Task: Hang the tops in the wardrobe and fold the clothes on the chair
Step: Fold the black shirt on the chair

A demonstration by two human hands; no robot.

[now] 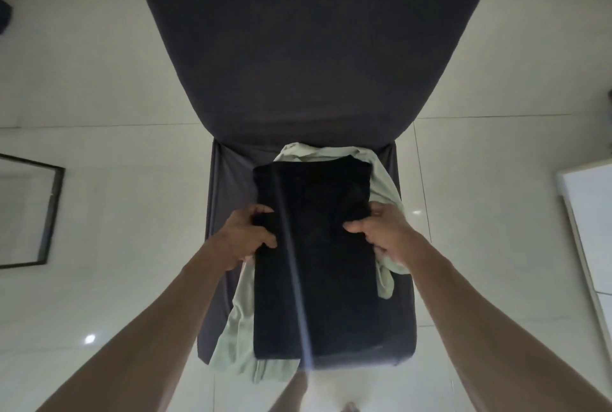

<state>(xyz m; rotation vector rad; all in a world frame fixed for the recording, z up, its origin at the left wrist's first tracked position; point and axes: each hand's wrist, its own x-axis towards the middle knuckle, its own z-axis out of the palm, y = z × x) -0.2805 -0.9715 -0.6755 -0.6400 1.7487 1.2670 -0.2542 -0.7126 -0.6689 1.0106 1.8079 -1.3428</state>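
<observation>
1. Pale glossy floor tiles (116, 87) surround 1 dark-covered chair (308, 47); 1 black-framed mirror (29, 209) sits at the left.
2. On the chair seat lie 2 garments: 1 folded black garment (314, 279) on top of 1 pale green garment (238, 328), which shows past its edges.
3. The left hand (245, 232) grips the black garment's left edge, fingers (265, 242) curled over it.
4. The right hand (384, 232) grips its right edge, thumb on top.

A black garment (318, 262), folded into a long flat rectangle, lies along the dark-covered chair (298, 63) seat. A crumpled pale green garment (236, 328) lies underneath, spilling past its edges.
</observation>
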